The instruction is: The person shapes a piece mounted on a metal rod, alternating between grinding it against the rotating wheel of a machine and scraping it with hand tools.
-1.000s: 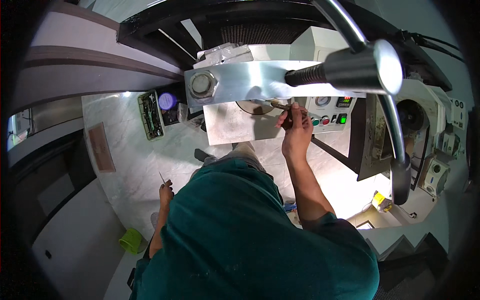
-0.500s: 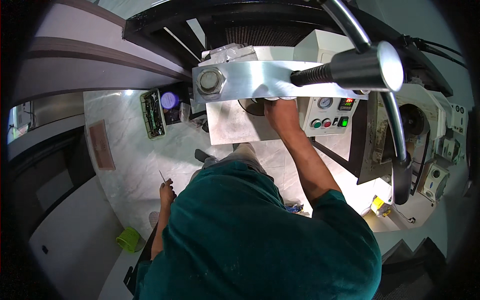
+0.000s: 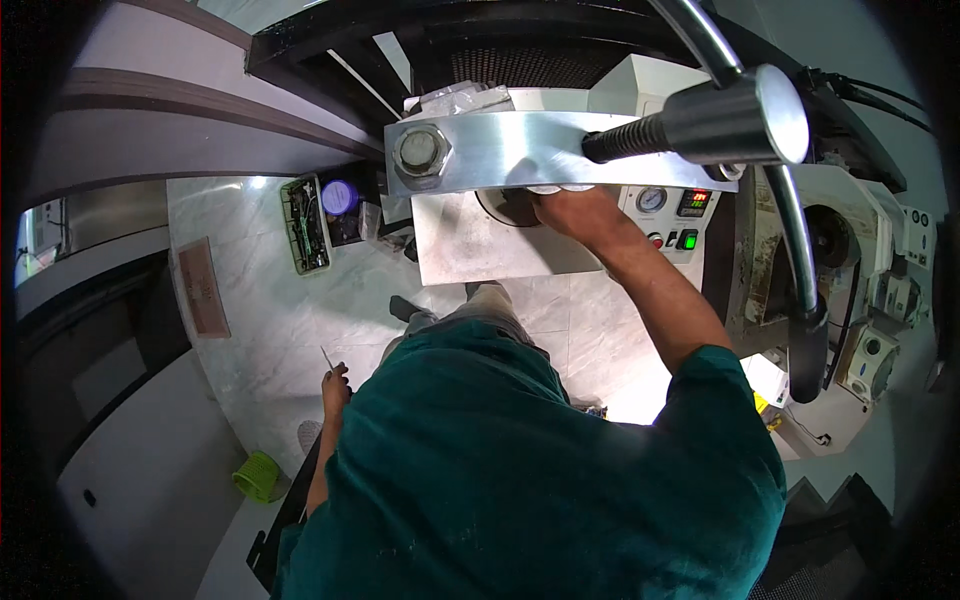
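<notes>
Down at my left side, my left hand (image 3: 337, 386) is closed around a thin, pointed, light-coloured tool (image 3: 326, 357); its exact kind is too small to tell. My right hand (image 3: 572, 212) reaches below a thick silver metal bar (image 3: 515, 150), at the right rim of a dark round opening (image 3: 507, 207) in the white machine top (image 3: 465, 248). The bar hides part of that hand, and its fingertips are out of sight, so I cannot see whether they hold anything. A large bolt (image 3: 419, 150) and a threaded screw (image 3: 620, 144) pass through the bar.
Right of my hand is a control panel (image 3: 668, 212) with a gauge, buttons and a lit green switch. A long metal lever (image 3: 792, 235) hangs beside it. Left on the floor are a tool tray (image 3: 304, 225) and a purple-lidded tub (image 3: 340, 198). A green basket (image 3: 258, 477) stands lower left.
My right forearm and elbow have swung outward to the right, and the hand is tilted more sideways at the opening. My left hand stays low with the thin tool.
</notes>
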Action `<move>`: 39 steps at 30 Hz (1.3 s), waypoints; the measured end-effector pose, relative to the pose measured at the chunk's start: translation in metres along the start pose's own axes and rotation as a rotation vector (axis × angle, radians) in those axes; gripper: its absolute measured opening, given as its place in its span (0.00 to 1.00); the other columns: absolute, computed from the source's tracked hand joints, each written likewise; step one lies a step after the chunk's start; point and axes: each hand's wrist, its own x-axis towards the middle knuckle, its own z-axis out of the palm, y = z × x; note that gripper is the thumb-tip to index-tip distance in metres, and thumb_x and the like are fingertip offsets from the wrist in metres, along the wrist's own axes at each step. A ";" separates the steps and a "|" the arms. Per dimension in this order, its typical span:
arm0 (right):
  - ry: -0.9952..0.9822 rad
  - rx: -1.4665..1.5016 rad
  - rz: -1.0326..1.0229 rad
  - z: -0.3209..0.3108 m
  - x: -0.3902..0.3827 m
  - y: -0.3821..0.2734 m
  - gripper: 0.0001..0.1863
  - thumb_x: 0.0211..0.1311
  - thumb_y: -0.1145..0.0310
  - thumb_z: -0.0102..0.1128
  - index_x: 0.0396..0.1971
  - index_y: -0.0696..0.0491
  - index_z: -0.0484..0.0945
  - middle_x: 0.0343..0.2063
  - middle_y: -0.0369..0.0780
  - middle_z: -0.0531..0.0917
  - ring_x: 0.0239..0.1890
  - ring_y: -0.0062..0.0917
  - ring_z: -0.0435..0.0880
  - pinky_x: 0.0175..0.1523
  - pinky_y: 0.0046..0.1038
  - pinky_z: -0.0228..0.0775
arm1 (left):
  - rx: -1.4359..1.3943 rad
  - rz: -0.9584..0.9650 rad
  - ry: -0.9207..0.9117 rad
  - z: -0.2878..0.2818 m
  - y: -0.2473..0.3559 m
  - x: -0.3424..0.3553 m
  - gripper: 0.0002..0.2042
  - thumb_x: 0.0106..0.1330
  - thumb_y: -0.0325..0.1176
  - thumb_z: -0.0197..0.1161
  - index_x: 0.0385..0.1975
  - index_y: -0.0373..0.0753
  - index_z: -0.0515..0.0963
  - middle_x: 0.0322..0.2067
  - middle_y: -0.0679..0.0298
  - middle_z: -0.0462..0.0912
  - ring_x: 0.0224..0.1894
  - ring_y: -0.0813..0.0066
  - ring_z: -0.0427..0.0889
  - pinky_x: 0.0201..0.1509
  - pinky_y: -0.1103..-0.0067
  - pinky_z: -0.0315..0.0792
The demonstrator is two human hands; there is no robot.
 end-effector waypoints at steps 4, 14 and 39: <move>-0.032 -0.018 0.026 -0.006 0.003 -0.009 0.15 0.58 0.72 0.62 0.46 0.53 0.81 0.38 0.46 0.83 0.41 0.45 0.84 0.48 0.45 0.78 | 0.008 0.120 -0.038 -0.001 0.004 -0.002 0.17 0.69 0.47 0.60 0.38 0.36 0.75 0.18 0.68 0.65 0.12 0.76 0.61 0.14 0.74 0.54; 0.604 0.933 0.797 -0.016 -0.050 -0.057 0.15 0.72 0.61 0.60 0.35 0.60 0.79 0.23 0.41 0.82 0.26 0.30 0.84 0.33 0.31 0.77 | 0.222 0.135 -0.017 -0.010 -0.037 0.020 0.17 0.74 0.44 0.55 0.39 0.34 0.80 0.23 0.62 0.71 0.20 0.72 0.71 0.24 0.72 0.67; 0.196 0.345 0.211 0.005 -0.014 -0.019 0.13 0.54 0.73 0.65 0.39 0.62 0.80 0.36 0.55 0.82 0.42 0.54 0.81 0.50 0.48 0.73 | 0.052 0.143 -0.050 -0.001 -0.013 0.003 0.16 0.70 0.46 0.60 0.37 0.37 0.77 0.19 0.69 0.65 0.14 0.78 0.62 0.17 0.76 0.58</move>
